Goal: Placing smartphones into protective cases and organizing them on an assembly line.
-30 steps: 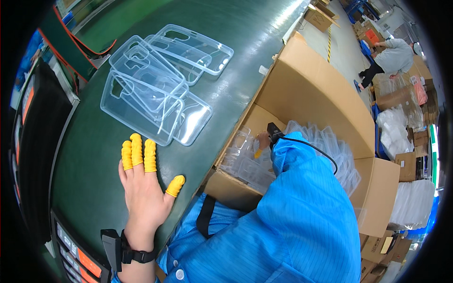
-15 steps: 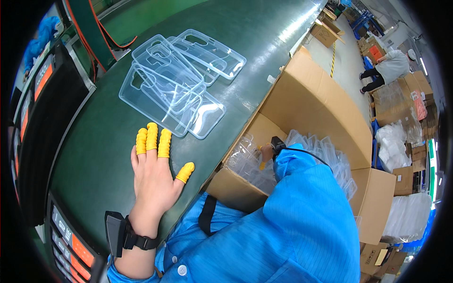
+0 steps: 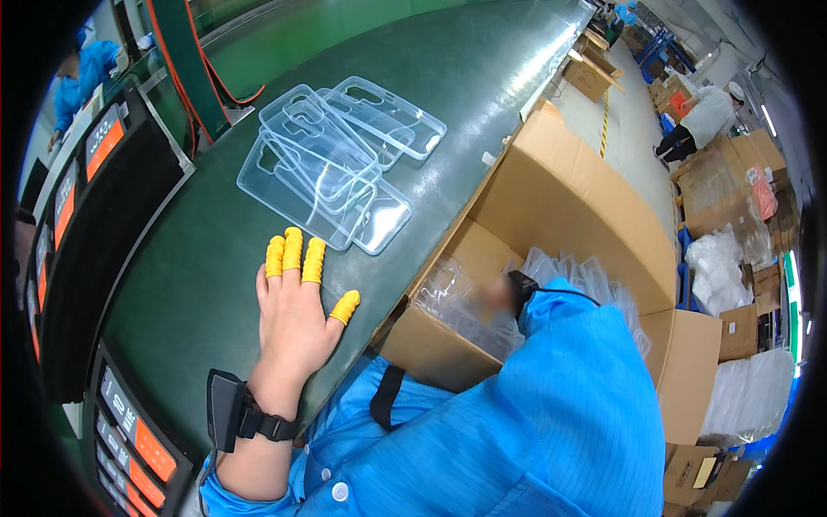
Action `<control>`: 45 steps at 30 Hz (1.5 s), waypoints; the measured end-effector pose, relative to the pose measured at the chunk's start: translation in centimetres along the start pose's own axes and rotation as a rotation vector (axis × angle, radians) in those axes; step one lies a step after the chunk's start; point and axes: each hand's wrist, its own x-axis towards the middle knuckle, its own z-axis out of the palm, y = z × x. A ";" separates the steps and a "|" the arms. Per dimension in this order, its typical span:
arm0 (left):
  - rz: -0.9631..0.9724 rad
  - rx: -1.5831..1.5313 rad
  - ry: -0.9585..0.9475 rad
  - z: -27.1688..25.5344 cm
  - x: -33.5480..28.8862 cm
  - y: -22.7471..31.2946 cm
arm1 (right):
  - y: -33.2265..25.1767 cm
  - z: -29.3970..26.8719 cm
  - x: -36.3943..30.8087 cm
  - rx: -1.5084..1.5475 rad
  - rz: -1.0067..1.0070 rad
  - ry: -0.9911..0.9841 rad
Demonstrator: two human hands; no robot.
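Observation:
My left hand (image 3: 295, 326) rests flat on the green work surface (image 3: 185, 276), fingers spread, with yellow finger cots on several fingers and the thumb. It holds nothing. Just beyond its fingertips lies an overlapping group of clear phone cases (image 3: 301, 202). At the right, my right hand (image 3: 493, 295) reaches down into an open cardboard box (image 3: 573, 177) that holds many more clear cases (image 3: 448, 293). That hand is blurred, so its fingers and anything in them cannot be made out.
Dark racks with orange labels (image 3: 105, 142) line the left side, near a green post (image 3: 185, 65). Behind them a person in blue (image 3: 86, 73) is partly visible. Cartons and plastic bags (image 3: 719, 267) are stacked at the right, where another person (image 3: 706, 116) bends over.
My right hand has shifted slightly to the right inside the box and is now blurred. The left hand stays flat on the surface. The whole view has shifted a little.

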 end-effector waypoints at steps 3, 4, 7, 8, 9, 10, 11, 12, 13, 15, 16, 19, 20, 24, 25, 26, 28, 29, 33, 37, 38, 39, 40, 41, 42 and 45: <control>-0.001 -0.018 0.013 0.0 -0.2 -0.2 | -1.0 -0.3 -2.6 -0.036 -0.030 0.250; -0.013 -0.017 0.011 0.0 -0.2 -0.1 | -0.9 0.1 -2.4 -0.040 -0.026 0.241; -0.027 -0.013 -0.003 0.2 0.0 0.0 | 1.0 1.6 -0.1 -0.086 -0.113 0.181; -0.022 -0.013 -0.008 0.3 0.0 0.0 | 1.1 1.4 0.1 -0.080 -0.114 0.151; -0.029 -0.011 -0.003 0.2 -0.1 -0.1 | 1.1 0.9 0.1 -0.089 -0.115 0.128; -0.032 -0.011 0.001 0.1 -0.2 -0.1 | 0.9 0.5 0.2 -0.098 -0.120 0.116; -0.035 -0.010 0.005 0.0 -0.4 -0.1 | 0.7 0.4 0.3 -0.104 -0.123 0.105; -0.038 -0.009 0.009 -0.2 -0.5 0.0 | 0.5 0.2 0.4 -0.113 -0.129 0.096; -0.033 -0.015 0.009 -0.1 -0.4 -0.1 | 0.5 0.2 0.6 -0.116 -0.129 0.085; -0.025 -0.026 0.010 -0.2 -0.2 0.0 | 0.5 0.3 1.0 -0.130 -0.132 0.072; -0.022 -0.030 0.002 -0.2 -0.1 0.0 | 0.5 0.7 1.3 -0.126 -0.139 0.071; -0.033 -0.027 -0.003 -0.4 -0.3 0.1 | 0.6 0.2 0.6 -0.123 -0.172 0.110; -0.037 -0.021 -0.002 -0.3 -0.3 0.1 | 0.4 -0.1 -0.2 -0.095 -0.183 0.143; -0.033 -0.038 0.011 -0.2 -0.1 0.0 | 0.4 -0.5 -3.1 -0.105 -0.233 0.295; -0.032 -0.041 0.016 -0.3 -0.1 0.0 | 0.3 -0.3 -3.6 -0.124 -0.220 0.336; -0.030 -0.044 0.021 -0.3 0.0 0.1 | 0.2 -0.2 -4.0 -0.143 -0.206 0.376; -0.027 -0.041 0.027 -0.2 0.0 0.0 | -0.3 -1.0 -5.8 -0.148 -0.265 0.455; -0.028 -0.038 0.030 -0.2 -0.1 -0.1 | -0.5 -1.4 -6.3 -0.164 -0.281 0.484; -0.023 -0.029 0.039 0.1 -0.1 -0.3 | -1.4 -5.0 -9.8 -0.231 -0.352 0.652; 0.008 -0.044 0.072 0.4 0.0 -0.2 | -0.6 -11.3 -15.0 -0.035 -0.395 1.000; -0.003 -0.042 0.070 0.3 -0.2 -0.3 | -0.8 -13.3 -17.2 0.010 -0.475 1.047; -0.005 -0.044 0.065 0.4 -0.1 -0.3 | -0.8 -15.0 -19.4 -0.003 -0.412 0.967; -0.009 -0.044 0.069 0.4 -0.2 -0.4 | -1.4 -16.9 -22.1 0.031 -0.374 0.904; -0.013 -0.045 0.070 0.6 -0.2 -0.4 | -1.4 -18.6 -23.9 0.007 -0.401 0.895; -0.006 -0.052 0.072 0.6 -0.1 -0.4 | -1.3 -20.0 -25.9 -0.014 -0.415 0.887; -0.006 -0.072 0.086 0.7 -0.2 -0.5 | -3.5 -25.0 -31.7 -0.041 -0.419 0.870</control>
